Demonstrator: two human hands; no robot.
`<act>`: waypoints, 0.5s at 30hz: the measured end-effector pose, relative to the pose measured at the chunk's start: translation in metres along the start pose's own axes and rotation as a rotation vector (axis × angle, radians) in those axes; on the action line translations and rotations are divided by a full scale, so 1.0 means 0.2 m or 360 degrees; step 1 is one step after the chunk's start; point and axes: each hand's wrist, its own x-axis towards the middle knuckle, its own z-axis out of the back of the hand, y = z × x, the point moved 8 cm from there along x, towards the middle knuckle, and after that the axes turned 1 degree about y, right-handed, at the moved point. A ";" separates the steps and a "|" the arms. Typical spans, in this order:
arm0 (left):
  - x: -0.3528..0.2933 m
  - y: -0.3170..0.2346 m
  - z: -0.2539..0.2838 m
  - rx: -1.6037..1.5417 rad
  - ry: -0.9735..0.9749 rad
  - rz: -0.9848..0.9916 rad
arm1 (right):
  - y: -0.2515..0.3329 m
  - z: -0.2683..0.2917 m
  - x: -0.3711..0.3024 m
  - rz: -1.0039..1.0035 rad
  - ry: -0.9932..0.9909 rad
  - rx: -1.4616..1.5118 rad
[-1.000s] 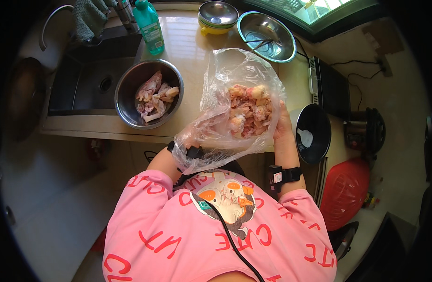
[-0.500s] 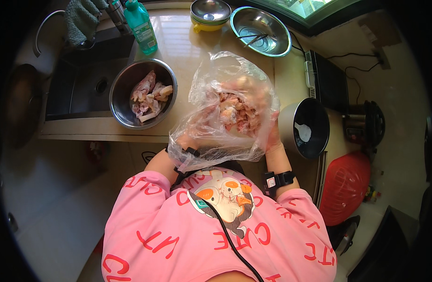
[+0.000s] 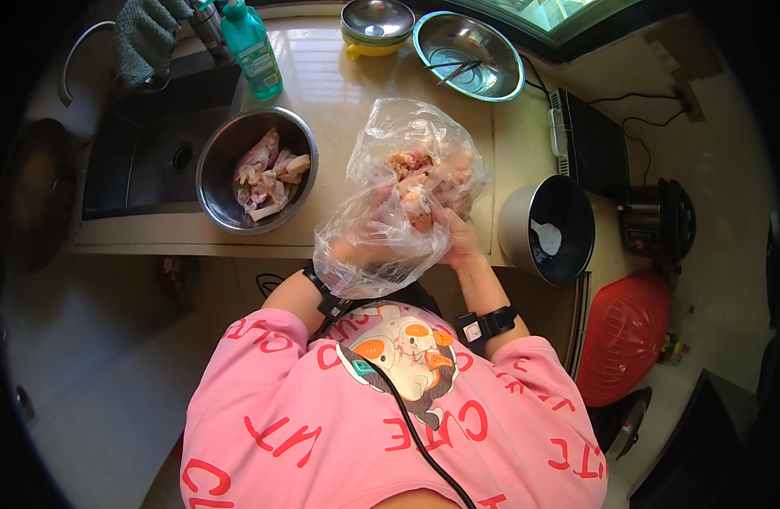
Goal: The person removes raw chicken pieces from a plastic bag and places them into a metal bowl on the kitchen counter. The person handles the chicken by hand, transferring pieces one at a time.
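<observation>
A clear plastic bag (image 3: pixel 381 246) with pieces of raw meat (image 3: pixel 420 187) inside is in front of me, over the counter's front edge. My right hand (image 3: pixel 460 241) grips the bag's right side close to the meat, fingers curled into the film. Crumpled film drapes over my left hand (image 3: pixel 349 253), which holds the bag's lower left part; its fingers show only dimly through the plastic. To the left, a steel bowl (image 3: pixel 205 182) contains larger raw pieces with bone (image 3: pixel 270 174).
Left of the bowl is a dark sink (image 3: pixel 144 161), with a green bottle (image 3: pixel 259 64) behind. At the back stand stacked bowls (image 3: pixel 377 21) and a steel basin (image 3: pixel 492 51) with chopsticks. On the right are a pot (image 3: pixel 521 225) holding a white scoop, and a red cover (image 3: pixel 627 339).
My right hand has moved left and inward, bunching the bag narrower. The meat has shifted slightly within the film. My left hand stays at the bag's lower left.
</observation>
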 end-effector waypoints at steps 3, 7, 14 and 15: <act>-0.02 0.00 0.00 -0.0019 0.0011 -0.0001 | 0.02 0.02 0.00 0.0197 -0.0070 -0.0266; -0.06 0.03 -0.03 -0.0039 0.0024 0.0024 | 0.16 -0.06 -0.04 0.0517 -0.0111 -0.0979; -0.09 0.02 -0.08 -0.0036 0.0054 0.0027 | 0.28 -0.14 -0.08 0.0867 -0.0601 -0.0925; -0.10 0.02 -0.08 -0.0023 0.0056 0.0024 | 0.28 -0.14 -0.07 0.0814 -0.0628 -0.0999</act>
